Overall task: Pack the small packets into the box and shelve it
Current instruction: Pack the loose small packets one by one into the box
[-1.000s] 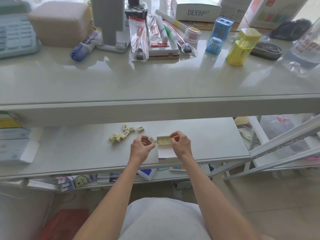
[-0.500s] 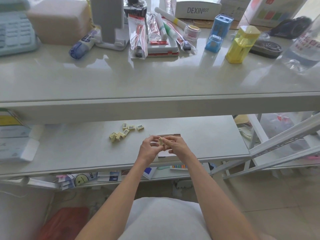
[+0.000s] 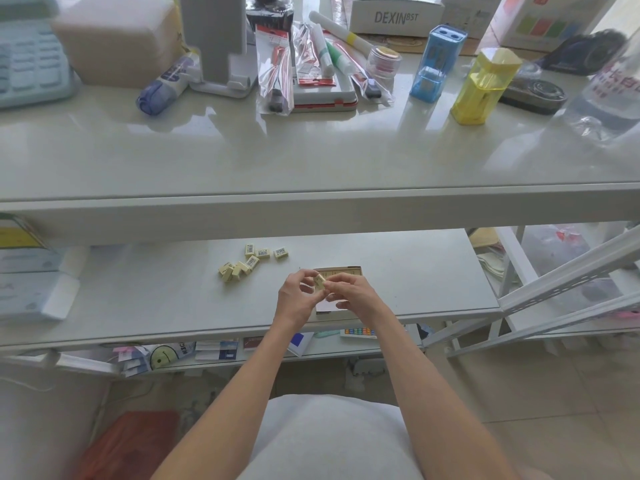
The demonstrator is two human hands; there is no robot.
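Note:
A small pale-yellow packet (image 3: 319,281) is pinched between the fingertips of my left hand (image 3: 297,299) and my right hand (image 3: 351,293), just above the lower shelf (image 3: 138,299). Behind and under my right hand lies the small open box (image 3: 341,272), with rows of packets inside; most of it is hidden by my hands. Several more loose yellow packets (image 3: 247,262) with barcodes lie scattered on the shelf to the left of the box.
The upper counter (image 3: 311,157) carries a yellow sharpener (image 3: 483,86), a blue sharpener (image 3: 434,62), bagged pens (image 3: 277,74) and a calculator (image 3: 27,64). Stacked boxes (image 3: 27,271) stand at the shelf's left end. A metal rack (image 3: 561,289) is at right.
My hands were apart at the box one second ago, the left one holding a packet. They have come together in front of the box and now both pinch that packet.

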